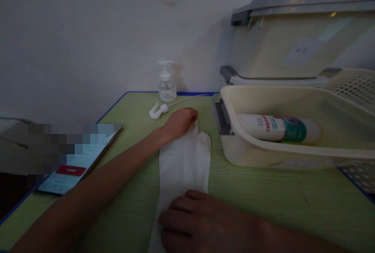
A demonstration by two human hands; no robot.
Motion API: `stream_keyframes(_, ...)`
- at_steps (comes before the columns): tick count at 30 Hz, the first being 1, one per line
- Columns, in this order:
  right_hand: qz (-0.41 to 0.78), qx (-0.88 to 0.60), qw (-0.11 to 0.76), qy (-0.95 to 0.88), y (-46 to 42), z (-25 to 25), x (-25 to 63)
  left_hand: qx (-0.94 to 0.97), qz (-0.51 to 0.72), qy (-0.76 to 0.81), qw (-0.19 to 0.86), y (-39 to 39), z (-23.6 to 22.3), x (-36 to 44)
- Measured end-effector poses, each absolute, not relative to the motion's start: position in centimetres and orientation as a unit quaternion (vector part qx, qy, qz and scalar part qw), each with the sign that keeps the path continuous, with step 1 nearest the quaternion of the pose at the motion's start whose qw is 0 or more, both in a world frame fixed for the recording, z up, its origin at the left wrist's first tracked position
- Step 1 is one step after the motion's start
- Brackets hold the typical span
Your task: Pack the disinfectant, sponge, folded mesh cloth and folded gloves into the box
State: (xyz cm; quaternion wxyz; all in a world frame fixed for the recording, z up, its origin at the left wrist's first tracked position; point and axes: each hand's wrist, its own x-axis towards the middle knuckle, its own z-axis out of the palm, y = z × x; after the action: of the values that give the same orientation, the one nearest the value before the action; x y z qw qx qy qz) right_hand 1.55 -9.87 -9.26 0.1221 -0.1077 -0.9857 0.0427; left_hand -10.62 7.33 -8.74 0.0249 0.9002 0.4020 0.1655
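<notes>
A long white glove (184,163) lies flat on the green table, its rounded thumb pointing away from me on the right side. My left hand (180,122) is at the glove's far end, with curled fingers closed on the fingertip part, which it largely hides. Over the near, cuff end rests my right hand (202,221), palm down, its fingers slightly apart and lying on the fabric. The lower edge of the cuff runs out of view.
Beyond my left hand lie a white trigger spray head (159,111) with a tube and a pump bottle (167,87). A lit tablet (79,163) sits at left. On the right, a cream bin (278,155) holds a spray can (272,127); behind it stands a lidded box (275,50).
</notes>
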Motion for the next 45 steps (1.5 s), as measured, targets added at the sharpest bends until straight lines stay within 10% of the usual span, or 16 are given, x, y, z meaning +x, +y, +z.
stream_keyframes(45, 0.031, -0.113, 0.158, -0.981, -10.0, -9.8, 1.5, 0.907, 0.042, 0.405, -0.106, 2.6, -9.0, -9.2)
